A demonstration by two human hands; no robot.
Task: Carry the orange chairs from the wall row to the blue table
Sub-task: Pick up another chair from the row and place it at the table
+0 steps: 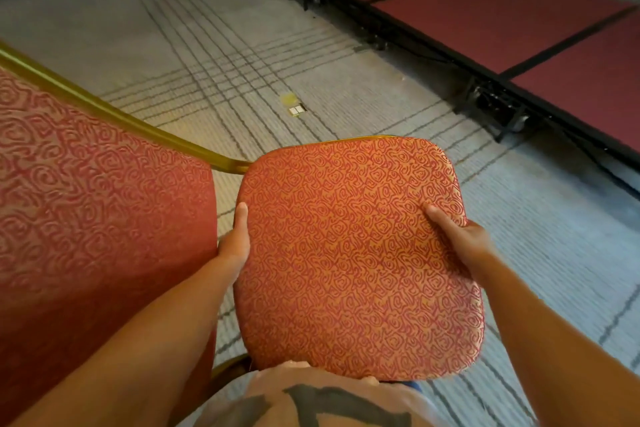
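Observation:
I carry an orange chair with a red swirl pattern and a gold metal frame. Its seat cushion lies level in front of my chest. The backrest fills the left of the view, with the gold frame tube running along its edge. My left hand grips the seat's left edge, thumb on top. On the right edge my right hand grips the seat, thumb pressed into the cushion. The chair's legs are hidden under the seat. No blue table or wall row is in view.
Grey carpet with dark crossing lines spreads ahead. A small floor outlet box sits in the carpet in front of the chair. A low stage of red panels on black legs runs along the right.

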